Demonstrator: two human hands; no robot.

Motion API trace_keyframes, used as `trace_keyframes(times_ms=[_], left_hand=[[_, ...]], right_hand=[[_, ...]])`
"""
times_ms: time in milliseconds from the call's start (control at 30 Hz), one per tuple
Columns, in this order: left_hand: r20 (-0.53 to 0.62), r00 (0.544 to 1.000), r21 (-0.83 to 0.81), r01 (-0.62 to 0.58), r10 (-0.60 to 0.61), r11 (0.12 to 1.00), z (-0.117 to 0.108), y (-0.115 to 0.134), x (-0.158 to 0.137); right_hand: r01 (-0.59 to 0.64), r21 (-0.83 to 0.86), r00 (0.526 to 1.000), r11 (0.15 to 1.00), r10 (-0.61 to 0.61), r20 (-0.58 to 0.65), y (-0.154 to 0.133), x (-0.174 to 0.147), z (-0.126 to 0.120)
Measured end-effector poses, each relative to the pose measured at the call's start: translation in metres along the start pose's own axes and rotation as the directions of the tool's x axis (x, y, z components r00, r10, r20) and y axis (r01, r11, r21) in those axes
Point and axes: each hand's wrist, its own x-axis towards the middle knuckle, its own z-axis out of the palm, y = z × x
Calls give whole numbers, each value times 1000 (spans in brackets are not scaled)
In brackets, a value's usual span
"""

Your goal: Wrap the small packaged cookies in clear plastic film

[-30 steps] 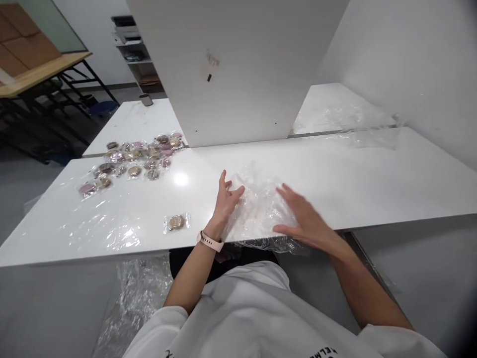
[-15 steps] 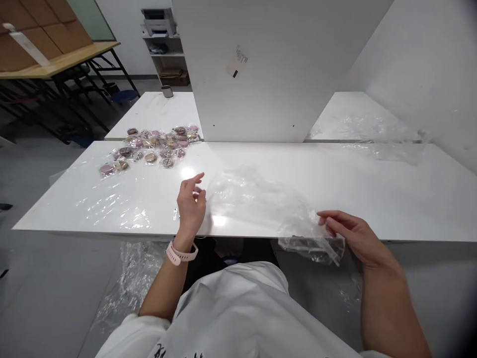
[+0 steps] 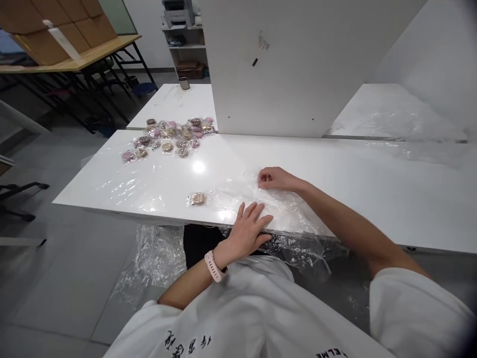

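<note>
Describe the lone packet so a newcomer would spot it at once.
On the long white table, look toward the edge nearest the wearer. Just left of the left hand lies a small tan packet in clear wrapping. Unlike the clustered packets farther back, it lies by itself.

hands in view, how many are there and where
2: the left hand, fingers spread, over the clear plastic at the near edge of the white table; the right hand, fingers curled, at the plastic farther back. Both show plainly.
</note>
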Motion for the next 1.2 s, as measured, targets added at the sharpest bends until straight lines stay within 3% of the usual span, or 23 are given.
trace_keyframes(times_ms=[100, 167, 200, 267, 300, 333, 400, 467, 533, 633, 733, 833, 933, 1000, 1033, 1100, 1133, 1200], left_hand=[[30, 999, 6, -9, 9, 1000, 2, -5, -4], [43, 999, -4, 3, -3, 1000, 2, -3, -4], [44, 999, -20, 16, -15, 1000, 1, 0, -4], [9, 999, -76, 42, -42, 996, -4, 4, -5], [-44, 998, -106, 50, -55, 993, -9, 5, -7], [-129, 989, -124, 56, -72, 991, -15, 2, -10], [-337, 932, -112, 103, -135, 988, -32, -13, -20], [-463, 855, -58, 233, -233, 971, -54, -43, -32], [-379, 857, 6, 378, -348, 926, -76, -83, -43], [-166, 895, 146, 438, -415, 887, -107, -146, -47], [-112, 913, 306, 407, -392, 861, -136, -198, -31], [-108, 918, 383, 393, -382, 836, -158, -236, -1], [-63, 899, 344, 427, -433, 836, -165, -253, 21], [-52, 897, 329, 430, -439, 841, -161, -248, 24], [-62, 903, 337, 421, -426, 842, -157, -242, 22], [-119, 912, 378, 406, -392, 832, -148, -225, 13], [-155, 910, 401, 414, -385, 817, -144, -216, 7], [-227, 884, 435, 467, -409, 769, -139, -201, -4]], right_hand=[[-11, 14, 998, 1000, 10, 59, -11, 29, -21], [-92, -15, 988, 996, 89, -126, -13, 48, -55], [-132, -39, 953, 991, 116, -279, -16, 54, -73], [-173, -93, 832, 980, 95, -547, -24, 54, -98], [-156, -127, 783, 980, 44, -621, -31, 45, -101], [-107, -162, 772, 981, -21, -635, -37, 31, -95], [68, -220, 823, 973, -180, -539, -46, -10, -62], [225, -245, 898, 943, -299, -324, -41, -55, -12], [273, -365, 938, 890, -330, -104, -20, -88, 34], [280, -467, 949, 839, -315, 3, 23, -99, 64], [296, -482, 949, 825, -313, 47, 54, -78, 54], [306, -453, 948, 837, -309, 70, 58, -52, 31], [339, -323, 940, 884, -308, 145, 40, -38, 5], [301, -169, 948, 939, -274, 165, 27, -40, -18], [249, -102, 964, 963, -236, 122, 25, -44, -31], [120, -6, 985, 993, -120, -123, 32, -56, -57], [41, 5, 955, 999, -38, -295, 42, -65, -68], [-187, -39, 816, 982, 133, -562, 72, -82, -82]])
